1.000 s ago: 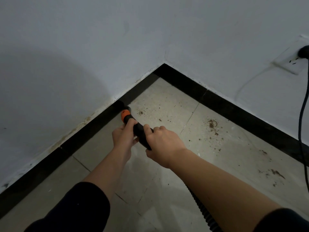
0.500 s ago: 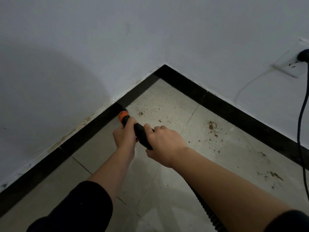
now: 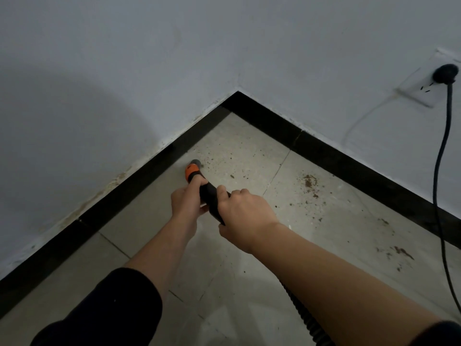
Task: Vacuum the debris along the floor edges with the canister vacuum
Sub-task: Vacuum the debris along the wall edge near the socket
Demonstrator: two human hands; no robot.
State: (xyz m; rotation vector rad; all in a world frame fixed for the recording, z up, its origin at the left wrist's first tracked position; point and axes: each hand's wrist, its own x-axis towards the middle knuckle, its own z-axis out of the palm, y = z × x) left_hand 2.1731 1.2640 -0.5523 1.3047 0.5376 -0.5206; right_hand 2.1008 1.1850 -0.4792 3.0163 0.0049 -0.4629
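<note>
Both hands grip the black vacuum nozzle handle (image 3: 208, 193), which has an orange collar (image 3: 192, 170) and a grey tip (image 3: 196, 162) pointing at the floor by the left baseboard. My left hand (image 3: 187, 200) holds it near the collar. My right hand (image 3: 243, 216) holds it farther back. A ribbed black hose (image 3: 305, 313) runs back under my right forearm. Brown debris (image 3: 309, 181) lies scattered on the pale tiles to the right of the tip, with more specks (image 3: 404, 252) near the right wall.
Black baseboards (image 3: 324, 151) line two white walls meeting at a corner (image 3: 237, 94). A black plug (image 3: 446, 73) sits in a wall socket at the upper right, and its cord (image 3: 440, 176) hangs down to the floor along the right edge.
The nozzle tip has drawn slightly away from the left baseboard toward the debris specks; its grey tip shows now. Both hands keep their grip.
</note>
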